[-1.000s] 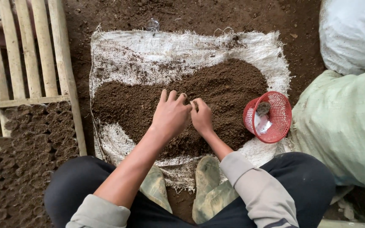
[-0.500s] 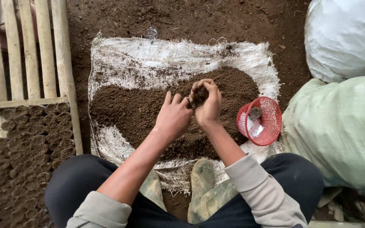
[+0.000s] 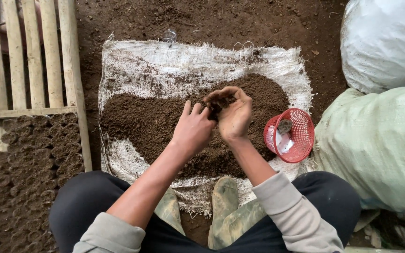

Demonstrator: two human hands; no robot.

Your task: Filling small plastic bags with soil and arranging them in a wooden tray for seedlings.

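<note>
A heap of dark soil lies on a white woven sack sheet spread on the ground. My right hand is raised over the heap, fingers curled around a clump of soil. My left hand sits beside it, fingers spread and touching the same clump from the left. Both forearms reach out from my knees.
A small red mesh basket lies tipped on the sheet's right edge. Large filled sacks, one pale green and one white, stand at the right. At the left are a bamboo slat frame and several rows of soil-filled tubes. My boots rest at the sheet's near edge.
My right hand has lifted off the soil heap with a clump and turned palm inward. My left hand followed it up and to the right.
</note>
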